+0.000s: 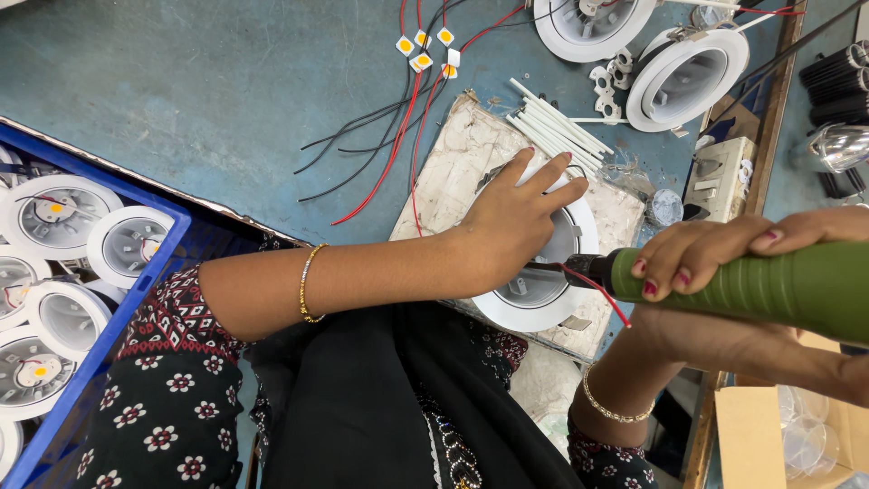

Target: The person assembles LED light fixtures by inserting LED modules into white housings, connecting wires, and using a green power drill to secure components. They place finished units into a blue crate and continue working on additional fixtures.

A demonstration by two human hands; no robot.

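Observation:
My left hand (511,222) presses down on a white round downlight housing (543,294) that lies on a worn whitish board (462,163). My right hand (715,258) grips a green electric screwdriver (778,285), held level, its dark tip (579,267) reaching into the housing just beside my left palm. A thin red wire (602,294) runs from the housing under the tool's tip. My left fingers spread over the rim's far side and hide part of it.
A blue crate (136,299) at the left holds several white housings with LED chips. Red and black wires with small yellow LED chips (421,50) lie above the board, beside white sleeves (557,127). Two more housings (683,77) sit top right; a cardboard box (751,435) bottom right.

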